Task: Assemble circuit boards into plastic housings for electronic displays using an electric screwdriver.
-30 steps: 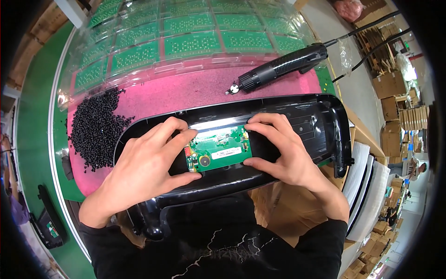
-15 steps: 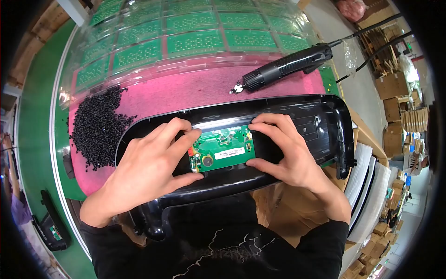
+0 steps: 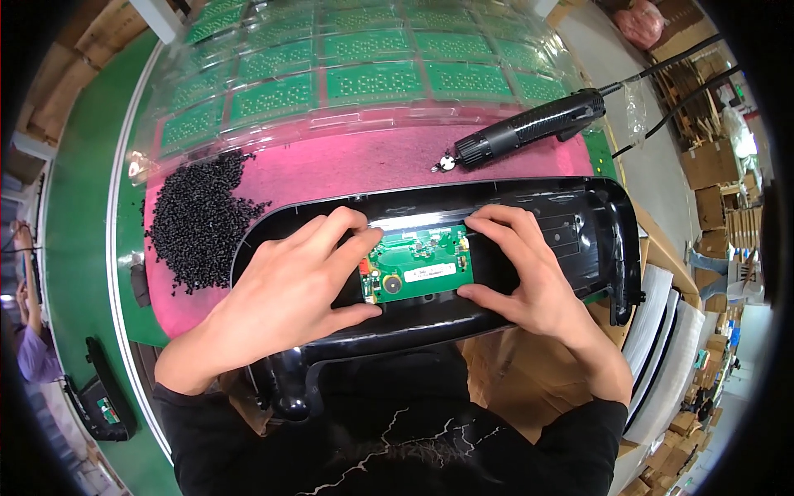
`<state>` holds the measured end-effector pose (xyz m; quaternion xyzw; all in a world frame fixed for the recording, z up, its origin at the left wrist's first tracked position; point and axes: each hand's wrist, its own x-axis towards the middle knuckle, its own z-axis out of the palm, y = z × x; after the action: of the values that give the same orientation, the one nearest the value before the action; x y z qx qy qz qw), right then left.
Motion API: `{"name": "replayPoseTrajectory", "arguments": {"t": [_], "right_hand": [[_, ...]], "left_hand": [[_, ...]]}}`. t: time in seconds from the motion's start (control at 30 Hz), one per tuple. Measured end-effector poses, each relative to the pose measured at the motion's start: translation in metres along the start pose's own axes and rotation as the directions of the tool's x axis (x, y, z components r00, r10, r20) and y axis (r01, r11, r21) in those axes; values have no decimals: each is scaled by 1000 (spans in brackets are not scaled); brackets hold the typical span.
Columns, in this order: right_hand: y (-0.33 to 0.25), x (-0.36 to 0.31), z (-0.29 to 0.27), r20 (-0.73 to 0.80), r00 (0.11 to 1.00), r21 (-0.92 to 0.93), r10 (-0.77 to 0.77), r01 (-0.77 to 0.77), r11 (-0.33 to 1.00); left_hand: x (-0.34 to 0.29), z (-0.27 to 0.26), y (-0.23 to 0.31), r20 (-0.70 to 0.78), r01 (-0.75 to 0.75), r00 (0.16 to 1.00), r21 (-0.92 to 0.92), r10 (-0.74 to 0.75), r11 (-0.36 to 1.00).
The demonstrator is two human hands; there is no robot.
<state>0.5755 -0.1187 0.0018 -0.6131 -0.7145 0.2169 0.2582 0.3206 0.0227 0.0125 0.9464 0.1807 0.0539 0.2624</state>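
Observation:
A green circuit board with a white label strip, a round dark part and a red connector sits level over the black plastic housing. My left hand grips its left edge, thumb at the near corner and fingers at the far corner. At its right edge, my right hand pinches the board the same way. The long curved housing lies open side up near my body. Whether the board rests fully on the housing floor cannot be told.
Black screws lie heaped on the pink mat at left. A black electric screwdriver lies beyond the housing, its cable running right. Clear trays of green boards stand behind. Another housing and a person are at far left.
The whole view has shifted slightly, so everything sits a little further right. Both hands keep the same hold on the circuit board, which stays in about the same place over the housing.

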Motion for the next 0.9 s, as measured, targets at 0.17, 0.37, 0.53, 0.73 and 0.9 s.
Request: {"name": "replayPoseTrajectory", "arguments": {"t": [0.17, 0.37, 0.53, 0.73, 0.9], "right_hand": [[-1, 0, 0, -8, 1000, 5, 5, -5, 1000], [-6, 4, -1, -3, 999, 49, 34, -34, 998], [4, -2, -24, -345, 934, 18, 95, -95, 995], [55, 16, -73, -696, 604, 308, 388, -238, 921], [73, 43, -107, -240, 722, 813, 649, -216, 541]], "left_hand": [[-1, 0, -1, -18, 0, 1000, -14, 0, 1000], [-4, -1, -5, -168, -39, 986, -96, 23, 995], [0, -22, -29, -566, -39, 825, -64, -4, 997], [-24, -46, -86, -417, 349, 871, 156, -259, 924], [-33, -49, -82, -270, 183, 951, 105, -149, 978]]}}
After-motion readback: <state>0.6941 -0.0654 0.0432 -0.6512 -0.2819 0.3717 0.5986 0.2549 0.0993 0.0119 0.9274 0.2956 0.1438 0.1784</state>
